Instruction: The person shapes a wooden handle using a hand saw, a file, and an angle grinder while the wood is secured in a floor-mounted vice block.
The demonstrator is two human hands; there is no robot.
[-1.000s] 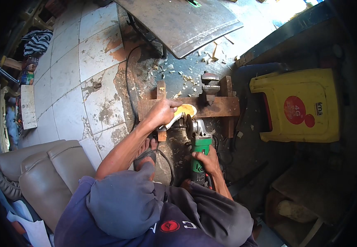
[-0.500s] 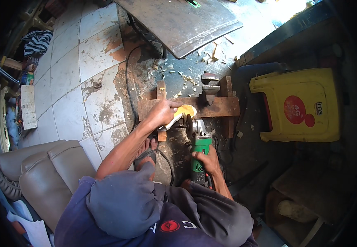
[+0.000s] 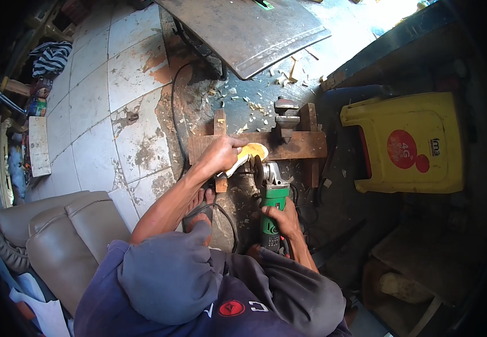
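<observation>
Around a yellow-and-white shoe sole (image 3: 255, 150), my left hand (image 3: 221, 154) is closed, and the sole's rounded end points right. The body of a green angle grinder (image 3: 274, 209) is wrapped by the fingers of my right hand (image 3: 284, 218). Its dark disc (image 3: 258, 171) sits against or very close to the sole's near edge; whether it touches I cannot tell. Both hands are in front of my knees, at the near side of a low wooden beam (image 3: 305, 147). A metal anvil-like block (image 3: 286, 121) stands on that beam.
Pale shavings (image 3: 261, 108) litter the floor beyond the beam. A dark tabletop (image 3: 255, 36) juts in at the far side. At right lies a yellow plastic stool (image 3: 409, 143). Black cord (image 3: 174, 106) runs along the floor at left, near brown cushions (image 3: 78, 236). My bare foot (image 3: 201, 205) is by the beam.
</observation>
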